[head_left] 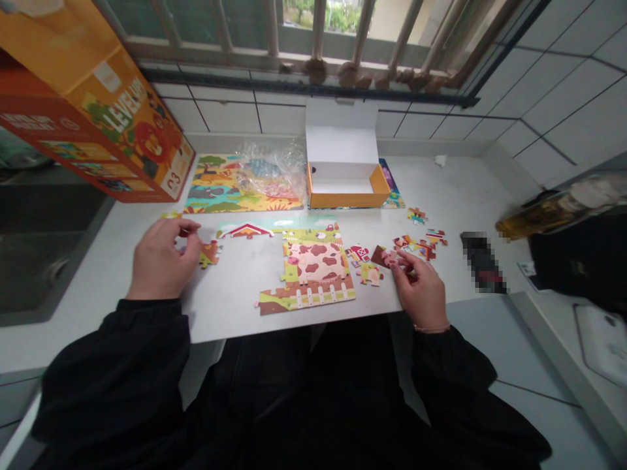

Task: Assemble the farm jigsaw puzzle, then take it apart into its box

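A partly joined jigsaw puzzle [318,264] of a spotted cow above a white fence lies in the middle of the white counter. My right hand [422,290] is closed on a brown and pink puzzle piece [385,256] at the puzzle's right. Over the counter's left side hovers my left hand [164,258], its fingers curled, with thumb and forefinger apart and nothing visible between them. Just beside it is a colourful puzzle piece [210,253], partly covered by the hand. A red roof piece [246,230] lies above and left of the cow.
Loose pieces [416,247] lie at the right, near a red barn piece [359,252]. Behind stand an opened orange box [347,199] and a savanna picture board [215,196] under clear plastic wrap [274,171]. A large orange carton [142,124] and a sink [44,261] are left, a bottle [539,212] right.
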Motion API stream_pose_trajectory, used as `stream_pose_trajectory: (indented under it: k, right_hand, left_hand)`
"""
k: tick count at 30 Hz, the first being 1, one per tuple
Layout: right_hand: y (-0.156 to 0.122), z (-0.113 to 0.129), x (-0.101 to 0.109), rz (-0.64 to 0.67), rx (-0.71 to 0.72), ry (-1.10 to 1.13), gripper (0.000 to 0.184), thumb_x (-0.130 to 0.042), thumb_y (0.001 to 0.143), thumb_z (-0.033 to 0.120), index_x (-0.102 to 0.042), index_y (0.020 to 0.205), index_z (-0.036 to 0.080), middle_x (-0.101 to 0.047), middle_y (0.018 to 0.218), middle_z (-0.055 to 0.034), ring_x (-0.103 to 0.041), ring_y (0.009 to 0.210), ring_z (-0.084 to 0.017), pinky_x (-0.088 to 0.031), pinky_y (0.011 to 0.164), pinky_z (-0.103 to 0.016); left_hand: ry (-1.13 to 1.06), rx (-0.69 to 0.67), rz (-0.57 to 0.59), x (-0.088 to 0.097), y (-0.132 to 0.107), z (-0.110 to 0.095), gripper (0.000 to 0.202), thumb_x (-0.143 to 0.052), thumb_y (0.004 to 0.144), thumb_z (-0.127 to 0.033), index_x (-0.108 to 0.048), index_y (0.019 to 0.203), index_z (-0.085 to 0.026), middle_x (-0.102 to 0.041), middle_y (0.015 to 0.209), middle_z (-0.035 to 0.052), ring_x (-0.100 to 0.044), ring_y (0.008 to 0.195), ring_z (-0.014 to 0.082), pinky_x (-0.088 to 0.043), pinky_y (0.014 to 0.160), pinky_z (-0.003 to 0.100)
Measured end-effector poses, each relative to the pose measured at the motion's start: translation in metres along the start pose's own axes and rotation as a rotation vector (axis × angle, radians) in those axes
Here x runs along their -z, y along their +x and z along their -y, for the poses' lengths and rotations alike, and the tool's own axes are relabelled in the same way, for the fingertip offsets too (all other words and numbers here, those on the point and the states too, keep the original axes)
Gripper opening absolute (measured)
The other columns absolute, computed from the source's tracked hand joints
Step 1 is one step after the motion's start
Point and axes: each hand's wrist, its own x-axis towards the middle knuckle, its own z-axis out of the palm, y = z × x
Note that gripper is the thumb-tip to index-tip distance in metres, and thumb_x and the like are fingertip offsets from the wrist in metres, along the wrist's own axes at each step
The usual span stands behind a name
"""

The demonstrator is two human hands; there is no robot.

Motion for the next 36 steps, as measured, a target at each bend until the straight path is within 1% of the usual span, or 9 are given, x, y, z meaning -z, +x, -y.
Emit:
stream_pose_trajectory:
  k: [4, 8, 12, 15, 16, 19, 24, 30, 36]
  right_hand:
    - [-0.001, 0.003, -0.002, -0.055, -0.025, -0.037, 0.043, -0.062, 0.108, 0.045, -0.075, 0.140, 0.021, -0.081, 0.114, -0.0129, -0.071, 0.100, -0.029, -0.058, 0.095, -0.044]
    - [-0.001, 0.004, -0.005, -0.084, -0.079, -0.077, 0.043, -0.060, 0.107, 0.042, -0.075, 0.141, 0.019, -0.080, 0.112, -0.0146, -0.071, 0.099, -0.030, -0.058, 0.096, -0.046]
    - [-0.001, 0.004, -0.006, -0.091, -0.104, -0.086, 0.044, -0.058, 0.106, 0.041, -0.075, 0.140, 0.018, -0.080, 0.108, -0.0145, -0.070, 0.099, -0.030, -0.058, 0.097, -0.047]
    - [-0.002, 0.004, -0.006, -0.101, -0.120, -0.086, 0.045, -0.058, 0.106, 0.043, -0.074, 0.140, 0.018, -0.080, 0.109, -0.0146, -0.070, 0.098, -0.030, -0.057, 0.096, -0.046]
    - [-0.002, 0.005, -0.006, -0.105, -0.126, -0.084, 0.046, -0.058, 0.106, 0.044, -0.074, 0.140, 0.019, -0.080, 0.111, -0.0146, -0.070, 0.097, -0.030, -0.057, 0.095, -0.046]
    - [-0.002, 0.006, -0.007, -0.112, -0.141, -0.067, 0.044, -0.059, 0.107, 0.045, -0.073, 0.140, 0.020, -0.080, 0.113, -0.0136, -0.070, 0.097, -0.029, -0.057, 0.094, -0.045]
    - [-0.002, 0.006, -0.008, -0.109, -0.150, -0.047, 0.040, -0.060, 0.107, 0.043, -0.074, 0.136, 0.021, -0.081, 0.114, -0.0116, -0.070, 0.097, -0.028, -0.056, 0.094, -0.044]
    - [-0.001, 0.006, -0.008, -0.114, -0.174, -0.039, 0.043, -0.061, 0.104, 0.044, -0.072, 0.138, 0.020, -0.081, 0.112, -0.0130, -0.070, 0.096, -0.028, -0.056, 0.091, -0.044]
    - [0.000, 0.007, -0.008, -0.106, -0.184, -0.037, 0.044, -0.060, 0.101, 0.040, -0.071, 0.137, 0.018, -0.081, 0.113, -0.0132, -0.070, 0.095, -0.028, -0.056, 0.092, -0.044]
  left_hand:
    - [-0.010, -0.070, 0.023, 0.003, -0.007, -0.012, 0.021, -0.054, 0.109, -0.028, -0.069, 0.117, -0.014, -0.071, 0.113, 0.0048, -0.066, 0.107, 0.0204, -0.054, 0.098, 0.033]
    - [-0.065, -0.167, 0.067, 0.006, -0.020, -0.031, 0.020, -0.050, 0.112, -0.027, -0.067, 0.117, -0.017, -0.072, 0.114, 0.0047, -0.068, 0.108, 0.0223, -0.056, 0.104, 0.039]
    - [-0.120, -0.381, 0.089, 0.005, -0.050, -0.053, 0.018, -0.053, 0.110, -0.027, -0.067, 0.119, -0.019, -0.074, 0.114, 0.0086, -0.070, 0.112, 0.0286, -0.054, 0.104, 0.045]
    - [-0.227, -0.427, 0.096, 0.003, -0.078, -0.064, 0.020, -0.058, 0.108, -0.024, -0.065, 0.126, -0.021, -0.075, 0.119, 0.0107, -0.071, 0.113, 0.0293, -0.054, 0.101, 0.044]
    - [-0.245, -0.443, 0.121, 0.003, -0.087, -0.066, 0.021, -0.060, 0.107, -0.024, -0.065, 0.128, -0.022, -0.076, 0.123, 0.0108, -0.071, 0.114, 0.0295, -0.054, 0.100, 0.045]
    - [-0.258, -0.484, 0.157, 0.000, -0.104, -0.069, 0.024, -0.065, 0.106, -0.026, -0.067, 0.130, -0.024, -0.076, 0.130, 0.0104, -0.072, 0.118, 0.0303, -0.053, 0.101, 0.046]
    - [-0.229, -0.469, 0.152, -0.004, -0.106, -0.071, 0.022, -0.065, 0.106, -0.028, -0.068, 0.127, -0.022, -0.077, 0.128, 0.0111, -0.073, 0.115, 0.0314, -0.053, 0.097, 0.046]
    - [-0.197, -0.448, 0.150, -0.004, -0.104, -0.077, 0.020, -0.063, 0.107, -0.029, -0.069, 0.125, -0.022, -0.077, 0.126, 0.0118, -0.072, 0.114, 0.0310, -0.053, 0.095, 0.046]
    - [-0.202, -0.432, 0.160, -0.004, -0.105, -0.077, 0.017, -0.062, 0.106, -0.029, -0.072, 0.118, -0.021, -0.078, 0.124, 0.0116, -0.072, 0.112, 0.0308, -0.054, 0.095, 0.047]
